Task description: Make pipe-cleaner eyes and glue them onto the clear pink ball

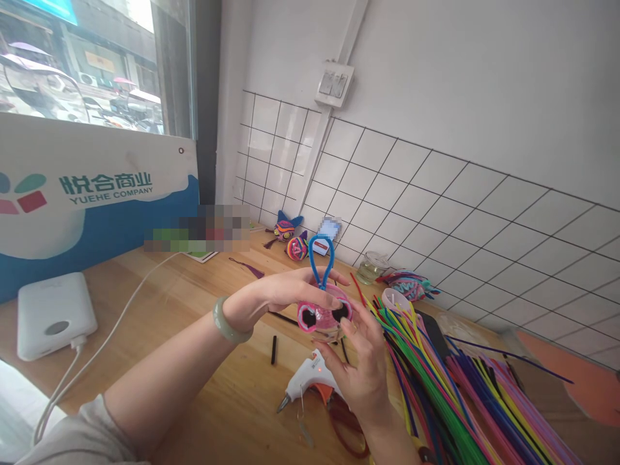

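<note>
Between both hands, above the wooden table, is a pink fuzzy pipe-cleaner figure (328, 315) with two black eyes ringed in pink. A blue pipe-cleaner loop (310, 261) rises from its top. My left hand (293, 289), a pale green bangle on its wrist, reaches over the top with a finger laid along the figure's front. My right hand (365, 349) grips its right side, the thumb below and the fingers by the right eye. Under the hands, a white and orange hot glue gun (310, 378) lies on the table, its small light lit.
Bundles of coloured pipe cleaners (436, 374) spread over the right side. At the back stand striped craft fish (297, 247), a phone (329, 234), a glass jar (372, 268) and another craft piece (409, 284). A white power bank (57, 315) with a cable sits left; a black stick (274, 350) lies mid-table.
</note>
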The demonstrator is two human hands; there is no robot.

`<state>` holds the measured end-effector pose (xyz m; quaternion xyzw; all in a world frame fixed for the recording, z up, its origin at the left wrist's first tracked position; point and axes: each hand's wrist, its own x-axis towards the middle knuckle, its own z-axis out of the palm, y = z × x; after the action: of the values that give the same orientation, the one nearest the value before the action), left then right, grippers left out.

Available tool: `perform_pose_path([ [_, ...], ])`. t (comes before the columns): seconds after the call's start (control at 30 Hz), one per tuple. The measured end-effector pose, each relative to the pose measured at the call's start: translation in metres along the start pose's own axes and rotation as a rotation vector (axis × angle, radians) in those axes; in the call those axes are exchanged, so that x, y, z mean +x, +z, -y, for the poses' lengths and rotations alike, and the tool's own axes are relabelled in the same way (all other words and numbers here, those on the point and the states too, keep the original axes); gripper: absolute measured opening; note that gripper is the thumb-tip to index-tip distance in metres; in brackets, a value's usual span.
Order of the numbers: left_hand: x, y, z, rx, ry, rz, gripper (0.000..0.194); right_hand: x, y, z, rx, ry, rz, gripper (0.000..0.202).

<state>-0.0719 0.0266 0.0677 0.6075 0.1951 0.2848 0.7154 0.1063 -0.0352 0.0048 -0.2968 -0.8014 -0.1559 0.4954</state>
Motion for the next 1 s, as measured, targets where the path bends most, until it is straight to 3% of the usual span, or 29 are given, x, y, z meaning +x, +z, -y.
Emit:
perform_pose_path([
  [1.0, 0.0019, 0.0026, -0.0031, 0.055, -0.008, -0.024, 0.049, -0.0005, 0.0002, -0.0033, -0.042, -0.035, 0.026, 0.053],
])
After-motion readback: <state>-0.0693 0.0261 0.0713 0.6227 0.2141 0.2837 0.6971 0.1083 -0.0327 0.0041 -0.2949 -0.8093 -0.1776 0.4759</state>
